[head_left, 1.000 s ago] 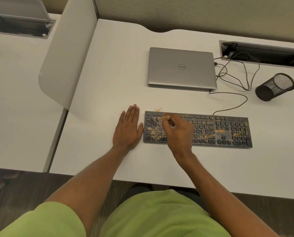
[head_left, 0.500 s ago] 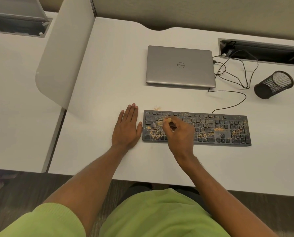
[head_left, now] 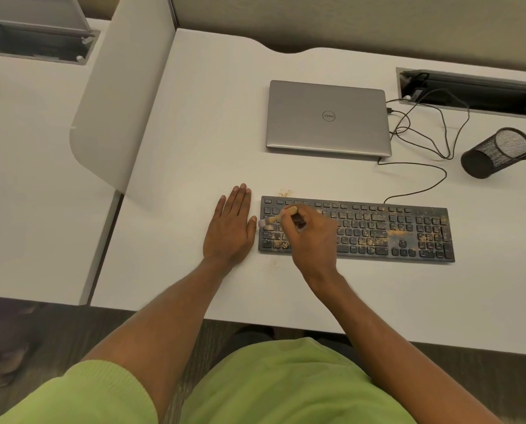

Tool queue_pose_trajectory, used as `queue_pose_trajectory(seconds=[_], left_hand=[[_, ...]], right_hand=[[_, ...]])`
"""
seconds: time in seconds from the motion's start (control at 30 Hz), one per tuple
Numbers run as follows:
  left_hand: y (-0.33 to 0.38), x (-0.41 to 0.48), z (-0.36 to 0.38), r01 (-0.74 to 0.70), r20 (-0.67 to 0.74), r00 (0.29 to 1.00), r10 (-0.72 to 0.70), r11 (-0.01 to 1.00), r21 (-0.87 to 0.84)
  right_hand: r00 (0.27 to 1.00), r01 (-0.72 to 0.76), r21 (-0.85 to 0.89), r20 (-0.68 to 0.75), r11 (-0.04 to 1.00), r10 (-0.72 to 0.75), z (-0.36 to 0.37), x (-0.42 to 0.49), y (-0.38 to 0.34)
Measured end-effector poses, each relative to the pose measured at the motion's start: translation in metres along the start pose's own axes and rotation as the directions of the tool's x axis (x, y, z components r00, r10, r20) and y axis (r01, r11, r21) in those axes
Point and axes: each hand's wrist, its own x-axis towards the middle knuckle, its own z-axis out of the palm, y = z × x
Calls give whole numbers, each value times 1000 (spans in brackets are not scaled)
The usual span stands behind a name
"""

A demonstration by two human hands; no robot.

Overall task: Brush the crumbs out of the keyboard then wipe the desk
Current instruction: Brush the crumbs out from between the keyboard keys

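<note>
Since half a second ago the small wooden-handled brush (head_left: 281, 215) has swept leftward across the keys, so its pale bristles now sit at the left edge of the flat dark grey keyboard (head_left: 378, 231), while the left grip has stayed where it was. In the head view, the right grip (head_left: 312, 237), a bare hand, has its fingers curled around the brush handle, pinching it over the left part of the keyboard, with the brush angled down and to the left. The left grip (head_left: 231, 228) lies flat on the white worktop (head_left: 194, 148) just beside the keyboard's left end, fingers straight and close together, the thumb near the keyboard's edge; whether it touches is unclear. Tan crumbs (head_left: 398, 232) are scattered over many keys, thickest in the lower left, the middle and the right-hand block, and a small patch of loose crumbs (head_left: 284, 192) lies on the worktop just behind the keyboard's top left corner. A thin black cable (head_left: 424, 185) runs from the keyboard's back edge towards a closed silver laptop (head_left: 327, 117) further back. To the right of the laptop a black mesh pen cup (head_left: 497, 153) lies on its side, near a recessed cable tray (head_left: 476, 90). A curved white divider panel (head_left: 124, 96) stands along the worktop's left side. The person wears a lime-green top (head_left: 286, 384).
</note>
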Motion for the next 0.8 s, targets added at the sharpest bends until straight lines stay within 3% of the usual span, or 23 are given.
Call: queue_pose_trajectory(seconds=[0.1,0.23,0.43,0.63,0.8], left_hand=[[0,0,0,-1,-4,1000,1,1000,-13],[0,0,1,3,-14,1000,-3,1000,-17],[0,1,2,8,-7,1000,-8,1000,-18],[-1,1,3,7,-14,1000,-7,1000,-2],[0,1,3,10,-3,1000,-10,1000,-1]], right_hand=[[998,-33,-28,43,999,34,5,2,2],[997,-75,-75,-3,994,75,1,1,4],[997,-13,-38,-72,999,10,2,0,-9],[999,-39,-97,22,995,42,7,-8,0],[998,-58,-18,-22,998,58,2,-9,-9]])
